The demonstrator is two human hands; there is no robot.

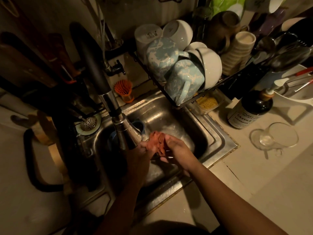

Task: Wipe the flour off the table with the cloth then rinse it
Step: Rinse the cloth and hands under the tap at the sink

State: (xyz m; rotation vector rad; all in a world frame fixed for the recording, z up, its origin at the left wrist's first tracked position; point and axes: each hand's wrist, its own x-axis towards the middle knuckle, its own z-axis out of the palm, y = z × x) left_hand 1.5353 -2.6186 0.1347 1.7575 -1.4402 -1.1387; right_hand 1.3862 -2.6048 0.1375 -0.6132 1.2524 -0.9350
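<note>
A crumpled reddish-orange cloth (156, 141) is bunched between both my hands over the steel sink (218, 138). My left hand (141, 154) grips its left side, just under the spray head of the tap (125, 131). My right hand (176, 148) is closed around its right side, thumb on top. The cloth sits right below the tap's outlet; whether water runs is hard to tell in the dim light. Part of the cloth is hidden inside my palms.
A dish rack (199, 97) full of mugs and bowls overhangs the sink's far right. A dark soap bottle (250, 111) and a glass cup (277, 136) stand on the counter at right. An orange brush (124, 90) stands behind the sink. A sink strainer (89, 123) lies at left.
</note>
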